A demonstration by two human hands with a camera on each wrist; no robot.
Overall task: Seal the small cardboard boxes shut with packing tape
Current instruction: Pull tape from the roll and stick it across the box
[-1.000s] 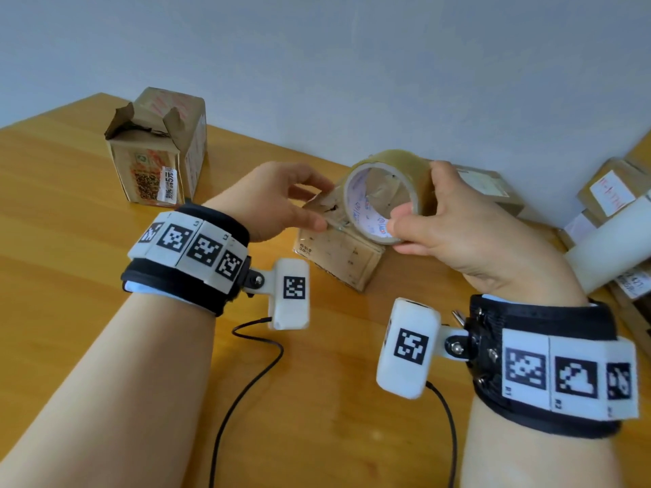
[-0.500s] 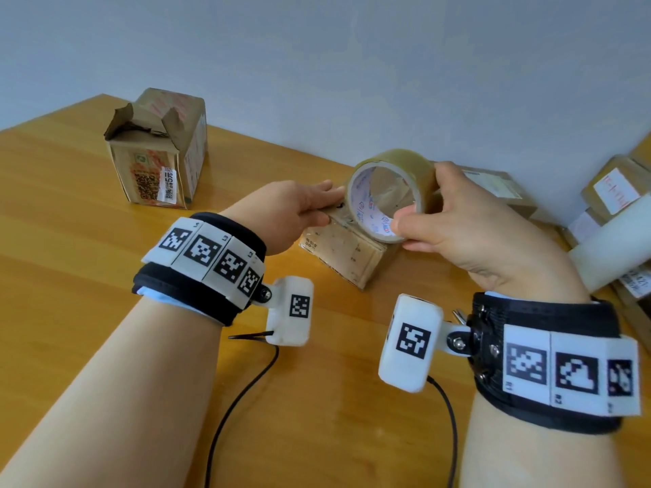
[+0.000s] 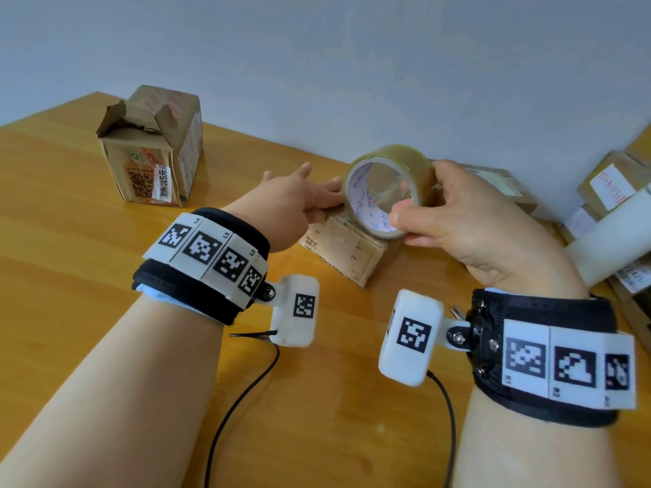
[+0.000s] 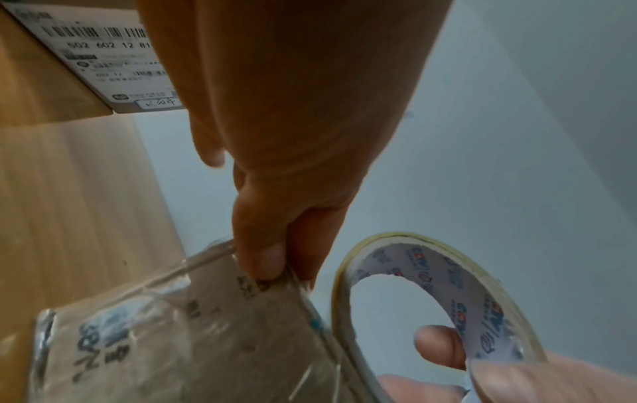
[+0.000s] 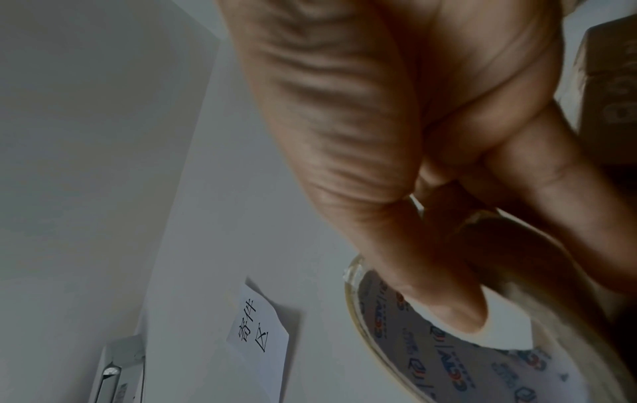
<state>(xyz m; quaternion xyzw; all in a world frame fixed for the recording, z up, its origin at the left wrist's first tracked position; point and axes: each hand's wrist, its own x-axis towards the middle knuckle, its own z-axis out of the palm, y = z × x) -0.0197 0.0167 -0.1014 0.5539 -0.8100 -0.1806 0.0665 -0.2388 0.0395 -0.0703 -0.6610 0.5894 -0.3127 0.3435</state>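
Observation:
A small cardboard box (image 3: 347, 250) with clear tape on it lies on the wooden table (image 3: 70, 241) in the middle of the head view. My left hand (image 3: 326, 204) reaches over its top. In the left wrist view the thumb and a finger (image 4: 262, 261) pinch the box (image 4: 193, 340) at its upper edge, and another finger sticks out straight. My right hand (image 3: 412, 206) holds a roll of clear packing tape (image 3: 387, 160) upright just above the box's right end, thumb (image 5: 458, 313) inside the printed core (image 5: 431, 362) and fingers over the outside. The roll (image 4: 479, 308) stands right beside my left fingertips.
A taller box with torn open flaps (image 3: 151, 149) stands at the back left. A flat labelled box (image 3: 500, 181) lies behind the roll, against the wall. Several labelled boxes (image 3: 613, 184) and a white cylinder (image 3: 613, 248) crowd the right edge. Wrist-camera cables (image 3: 239, 399) trail over the near table.
My left hand has slid right along the box top up to the roll, its fingers stretching out. The right hand and the roll have hardly moved.

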